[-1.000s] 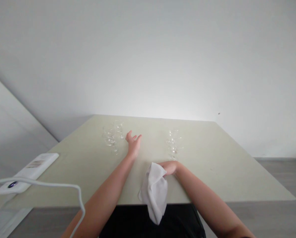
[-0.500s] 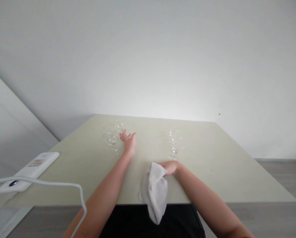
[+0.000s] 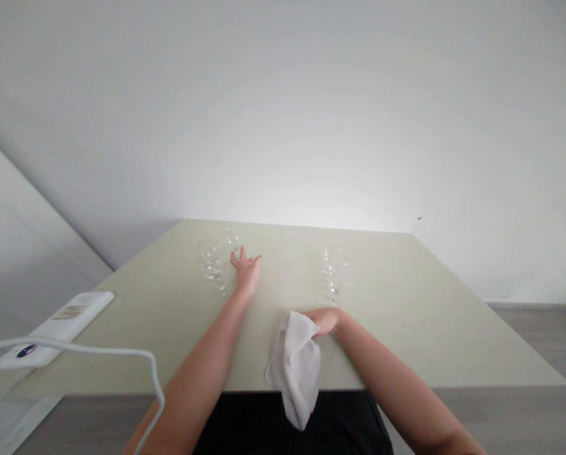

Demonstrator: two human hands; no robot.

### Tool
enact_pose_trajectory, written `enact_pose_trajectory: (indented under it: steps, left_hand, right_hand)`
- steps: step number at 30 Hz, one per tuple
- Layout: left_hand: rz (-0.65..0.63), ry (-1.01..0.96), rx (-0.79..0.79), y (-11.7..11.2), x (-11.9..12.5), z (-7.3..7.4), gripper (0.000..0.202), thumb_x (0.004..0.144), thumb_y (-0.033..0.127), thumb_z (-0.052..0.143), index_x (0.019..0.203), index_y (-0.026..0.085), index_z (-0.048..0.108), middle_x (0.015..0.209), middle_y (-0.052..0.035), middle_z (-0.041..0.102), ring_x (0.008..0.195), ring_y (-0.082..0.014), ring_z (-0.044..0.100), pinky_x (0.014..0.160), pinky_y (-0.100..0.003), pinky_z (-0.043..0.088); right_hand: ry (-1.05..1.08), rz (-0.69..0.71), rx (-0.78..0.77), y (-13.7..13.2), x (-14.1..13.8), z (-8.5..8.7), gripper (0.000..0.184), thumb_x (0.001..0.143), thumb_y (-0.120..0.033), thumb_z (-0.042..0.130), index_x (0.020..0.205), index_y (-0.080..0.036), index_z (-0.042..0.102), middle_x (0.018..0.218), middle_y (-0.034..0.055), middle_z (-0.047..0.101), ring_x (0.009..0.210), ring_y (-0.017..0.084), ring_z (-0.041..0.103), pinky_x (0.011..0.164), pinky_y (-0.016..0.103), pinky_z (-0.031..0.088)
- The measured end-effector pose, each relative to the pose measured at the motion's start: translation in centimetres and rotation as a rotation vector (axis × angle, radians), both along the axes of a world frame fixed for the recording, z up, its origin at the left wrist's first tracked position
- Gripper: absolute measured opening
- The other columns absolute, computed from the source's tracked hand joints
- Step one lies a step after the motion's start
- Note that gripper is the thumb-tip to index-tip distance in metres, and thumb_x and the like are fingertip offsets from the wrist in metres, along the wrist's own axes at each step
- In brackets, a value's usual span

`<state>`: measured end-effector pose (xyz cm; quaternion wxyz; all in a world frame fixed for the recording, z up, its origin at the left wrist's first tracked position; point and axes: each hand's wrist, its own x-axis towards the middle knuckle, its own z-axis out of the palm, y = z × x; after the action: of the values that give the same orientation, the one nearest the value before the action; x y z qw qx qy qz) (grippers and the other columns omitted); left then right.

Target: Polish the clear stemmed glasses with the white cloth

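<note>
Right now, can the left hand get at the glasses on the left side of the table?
Probably yes: the left hand is open, right beside the left group of glasses, with only bare table between them.

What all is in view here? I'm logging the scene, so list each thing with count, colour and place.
left glasses: a cluster, exact count unclear, clear, far left part of the table
right glasses: a cluster, exact count unclear, clear, far middle-right of the table
cloth: one, white, hanging over the near table edge
table: one, pale green-beige, against the wall
white device: one, white, near left corner of the table
cable: one, white, lower left foreground
wall: white, behind the table
left hand: open, beside the left glasses
right hand: closed on the cloth
</note>
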<state>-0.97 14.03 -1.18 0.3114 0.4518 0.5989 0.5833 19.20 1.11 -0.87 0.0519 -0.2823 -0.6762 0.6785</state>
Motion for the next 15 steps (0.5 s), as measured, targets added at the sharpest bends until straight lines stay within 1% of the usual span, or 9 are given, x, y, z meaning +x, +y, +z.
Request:
enact_pose_trajectory:
  steps: [4, 8, 11, 14, 15]
  left_hand:
    - [0.006, 0.035, -0.006, 0.1, 0.3, -0.3, 0.068, 0.076, 0.03, 0.066, 0.139, 0.02, 0.043, 0.151, -0.0156, 0.013, 0.109, -0.0228, 0.06, 0.087, -0.032, 0.055]
    - [-0.018, 0.07, -0.037, 0.7, 0.7, -1.0, 0.058, 0.077, 0.03, 0.066, 0.131, 0.017, 0.052, 0.146, -0.0161, 0.02, 0.103, -0.0209, 0.062, 0.09, -0.033, 0.053]
    - [-0.065, 0.079, -0.072, 0.8, 0.8, -1.2, 0.057, 0.076, 0.032, 0.068, 0.129, 0.017, 0.054, 0.149, -0.0168, 0.016, 0.102, -0.0211, 0.062, 0.091, -0.034, 0.052]
    - [-0.143, 0.063, -0.07, 0.5, 0.8, -1.1, 0.063, 0.072, 0.038, 0.072, 0.129, 0.019, 0.053, 0.154, -0.0151, 0.008, 0.109, -0.0239, 0.06, 0.09, -0.032, 0.052]
    - [-0.164, 0.06, -0.063, 0.4, 0.8, -1.1, 0.066, 0.071, 0.039, 0.073, 0.131, 0.02, 0.051, 0.154, -0.015, 0.007, 0.111, -0.0246, 0.06, 0.091, -0.032, 0.052]
  right_hand:
    - [-0.022, -0.023, -0.005, -0.1, 0.0, 0.2, 0.021, 0.076, -0.028, 0.075, 0.087, -0.012, 0.07, 0.084, 0.0058, 0.072, 0.098, 0.023, 0.064, 0.086, 0.027, 0.051]
    - [-0.034, -0.003, -0.003, 0.1, 0.0, 0.1, 0.026, 0.076, -0.025, 0.075, 0.095, -0.009, 0.069, 0.091, 0.0086, 0.071, 0.1, 0.022, 0.064, 0.089, 0.03, 0.049]
    - [-0.028, 0.007, 0.006, 0.2, 0.2, 0.0, 0.028, 0.076, -0.026, 0.075, 0.098, -0.009, 0.069, 0.094, 0.0088, 0.071, 0.102, 0.021, 0.063, 0.092, 0.029, 0.048]
    - [-0.022, 0.017, 0.016, 0.1, 0.2, 0.2, 0.031, 0.076, -0.029, 0.075, 0.1, -0.011, 0.069, 0.095, 0.0075, 0.071, 0.101, 0.021, 0.063, 0.092, 0.028, 0.048]
    - [-0.017, 0.02, 0.018, 0.0, 0.1, 0.3, 0.032, 0.076, -0.03, 0.075, 0.101, -0.011, 0.069, 0.095, 0.0072, 0.071, 0.1, 0.021, 0.064, 0.091, 0.028, 0.049]
